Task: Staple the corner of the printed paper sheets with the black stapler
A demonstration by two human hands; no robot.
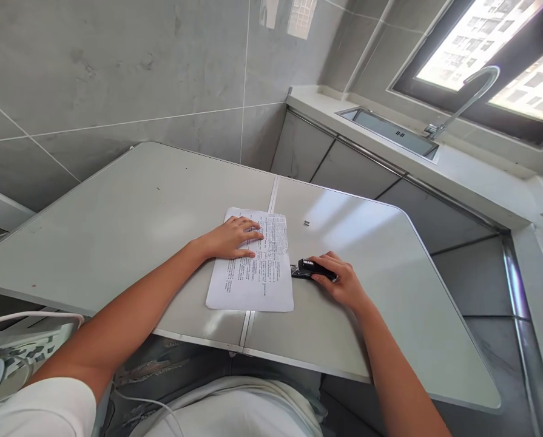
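A printed sheet of paper (253, 279) lies on the pale folding table (139, 218). My left hand (232, 238) rests flat on the upper part of the sheet, fingers stretched out. My right hand (339, 279) is wrapped round a black stapler (310, 268), whose front end sits at the paper's right edge. A small metal staple (306, 223) lies loose on the table beyond the stapler.
A grey tiled wall rises behind the table. To the right runs a counter with a steel sink (389, 130) and a curved tap (469, 97) under a window. A white cable (30, 315) lies at the lower left.
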